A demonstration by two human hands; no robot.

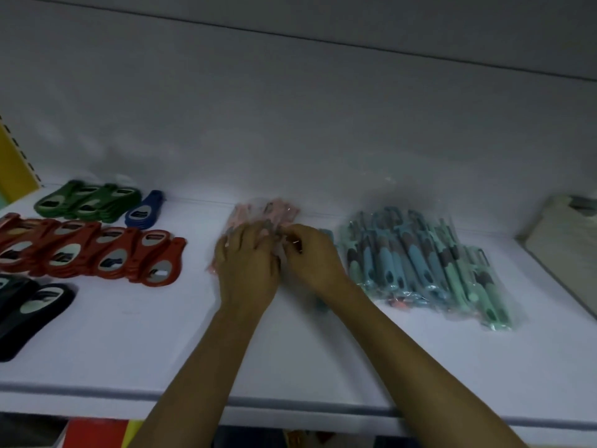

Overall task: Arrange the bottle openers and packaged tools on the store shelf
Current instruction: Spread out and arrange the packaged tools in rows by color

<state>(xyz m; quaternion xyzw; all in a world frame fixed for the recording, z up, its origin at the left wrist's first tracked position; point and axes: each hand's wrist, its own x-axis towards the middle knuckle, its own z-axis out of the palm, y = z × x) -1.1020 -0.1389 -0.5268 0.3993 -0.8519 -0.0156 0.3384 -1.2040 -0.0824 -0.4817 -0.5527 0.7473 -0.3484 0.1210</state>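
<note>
from my screen both hands meet on the pink packaged tools (268,212) at the back middle of the white shelf (135,347). my right hand (311,258) pinches the wrap with curled fingers, while my left hand (247,268) lies over the packets, too blurred for me to tell whether it grips. the red bottle openers (97,253) lie overlapped at the left with the green bottle openers (87,202) behind them, and the teal packaged tools (426,266) sit just beside my right wrist.

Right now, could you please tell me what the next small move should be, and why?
Probably square the pink packets into a neat stack: the left hand and right hand meet on them, and they look loosely skewed beside the teal packets.
</note>
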